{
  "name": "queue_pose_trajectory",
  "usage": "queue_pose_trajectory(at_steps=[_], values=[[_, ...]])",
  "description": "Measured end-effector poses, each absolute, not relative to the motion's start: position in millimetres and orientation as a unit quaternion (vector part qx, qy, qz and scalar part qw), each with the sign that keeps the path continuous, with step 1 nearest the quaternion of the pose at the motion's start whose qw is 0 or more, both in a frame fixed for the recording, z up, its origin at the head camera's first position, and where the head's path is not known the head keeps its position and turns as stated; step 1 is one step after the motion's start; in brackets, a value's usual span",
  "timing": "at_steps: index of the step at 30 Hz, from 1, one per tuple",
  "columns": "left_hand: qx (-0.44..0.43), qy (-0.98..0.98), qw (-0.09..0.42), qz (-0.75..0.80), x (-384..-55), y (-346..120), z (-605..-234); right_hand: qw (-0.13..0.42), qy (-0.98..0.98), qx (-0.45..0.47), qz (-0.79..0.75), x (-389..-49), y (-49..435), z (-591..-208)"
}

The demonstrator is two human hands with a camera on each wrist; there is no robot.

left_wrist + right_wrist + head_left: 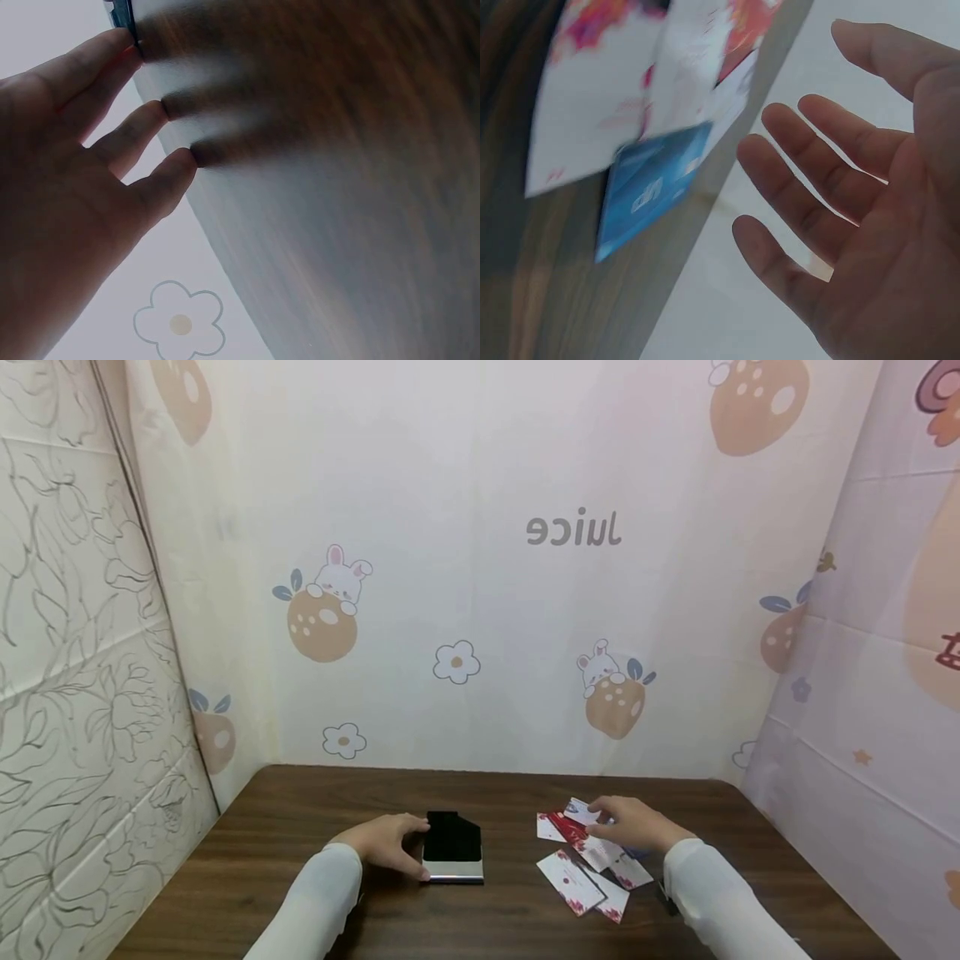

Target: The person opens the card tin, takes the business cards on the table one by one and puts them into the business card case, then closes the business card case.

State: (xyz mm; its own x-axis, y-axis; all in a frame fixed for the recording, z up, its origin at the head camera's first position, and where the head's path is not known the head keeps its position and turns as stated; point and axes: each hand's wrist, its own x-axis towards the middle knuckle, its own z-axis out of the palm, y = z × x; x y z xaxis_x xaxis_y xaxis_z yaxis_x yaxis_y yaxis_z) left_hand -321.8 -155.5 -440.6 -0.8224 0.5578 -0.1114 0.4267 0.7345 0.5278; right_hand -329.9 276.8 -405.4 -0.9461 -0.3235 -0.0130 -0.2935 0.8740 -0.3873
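Note:
A flat card case [453, 843], black above with a silver strip along its near edge, lies on the table left of centre. My left hand [386, 843] is at its left side, thumb near the lower corner and forefinger near the upper one. In the left wrist view, the other fingertips of this hand [90, 165] rest on the table, fairly straight. Over a loose pile of cards [567, 878] hovers my right hand [633, 823]. The right wrist view shows this hand [855, 187] with fingers spread and holding nothing, beside a blue card [654, 187] and white floral cards [592, 120].
The dark wooden table [300, 914] ends at a printed curtain [480, 718] behind. More patterned cloth hangs at the left [82, 693] and the right [862, 752]. A red card [568, 831] lies among the overlapping white ones.

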Motion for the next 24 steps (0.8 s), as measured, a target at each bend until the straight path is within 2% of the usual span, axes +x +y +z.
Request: queue_pose_trajectory(at_steps=[9,19,24], values=[[0.269,0.921,0.131,0.251,-321,-154,-440,0.048,0.971,-0.144,-0.184,-328,290,-414],[0.266,0.92,0.132,0.256,-319,-154,-438,0.063,0.972,-0.141,-0.18,-315,276,-422],[0.268,0.921,0.131,0.25,-320,-155,-438,0.08,0.964,-0.169,-0.188,-306,270,-424]])
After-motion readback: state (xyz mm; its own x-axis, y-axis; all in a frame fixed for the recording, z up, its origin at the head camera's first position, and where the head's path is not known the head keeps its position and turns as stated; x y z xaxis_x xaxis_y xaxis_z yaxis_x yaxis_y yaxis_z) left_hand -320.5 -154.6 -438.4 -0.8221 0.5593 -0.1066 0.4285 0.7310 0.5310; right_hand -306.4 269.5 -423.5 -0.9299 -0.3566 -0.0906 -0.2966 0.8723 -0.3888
